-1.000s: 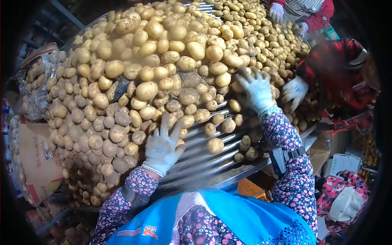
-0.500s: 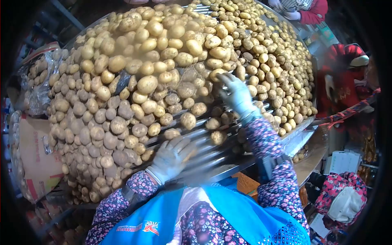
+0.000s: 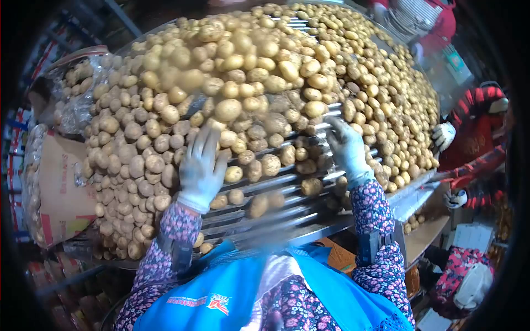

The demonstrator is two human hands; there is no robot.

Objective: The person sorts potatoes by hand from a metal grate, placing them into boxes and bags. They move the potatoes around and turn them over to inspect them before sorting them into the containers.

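Note:
My left hand (image 3: 201, 170), in a pale work glove, lies over the near-left potatoes with its fingers stretched out. A large pale potato (image 3: 227, 110) sits just beyond its fingertips, and a smaller potato (image 3: 233, 174) is beside it. My right hand (image 3: 349, 151), gloved too, is above the metal slats (image 3: 265, 185), fingers apart and slightly bent; no potato shows in it. Closest to its fingertips is an oval potato (image 3: 315, 108). Between the hands several potatoes rest on the slats, including a dirt-marked one (image 3: 270, 165). A blurred potato (image 3: 258, 205) lies nearer my body.
A broad heap of potatoes (image 3: 386, 110) covers the table. At left stand a cardboard box (image 3: 66, 182) and a clear plastic bag (image 3: 77, 110). To the right, a co-worker's gloved hand (image 3: 443, 135) touches the table edge; another person in red (image 3: 436, 25) stands at the far right.
My left hand has moved forward from the near slats onto the potatoes. My right hand has come away from a potato at its fingertips. Some potatoes have shifted, baring more slats.

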